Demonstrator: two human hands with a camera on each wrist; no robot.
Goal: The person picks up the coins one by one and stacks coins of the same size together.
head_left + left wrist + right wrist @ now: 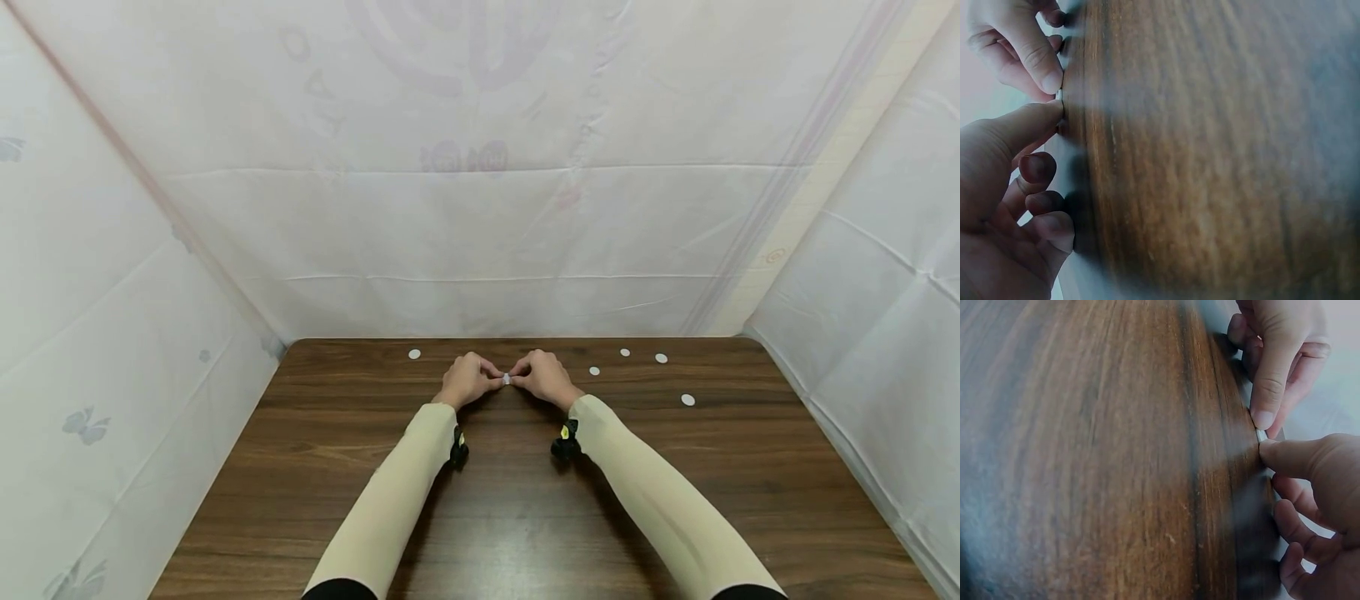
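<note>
A small white disc point(506, 379) is held between both hands, close over the brown table near its back edge. My left hand point(467, 381) pinches its left side between thumb and forefinger. From the other side my right hand point(545, 379) pinches it the same way, so fingertips cover most of the disc. Only a thin white sliver of the disc point(1059, 95) shows between the two thumbs in the left wrist view. In the right wrist view the disc point(1262, 435) again appears as a narrow pale strip, and the other fingers of both hands are loosely curled.
Several white discs lie about the wooden table point(337, 450): one disc point(414, 354) at the back left, the others to the right, including a disc point(687, 400) nearest the front. A pale sheet point(480, 250) hangs behind the table, with more sheeting at both sides.
</note>
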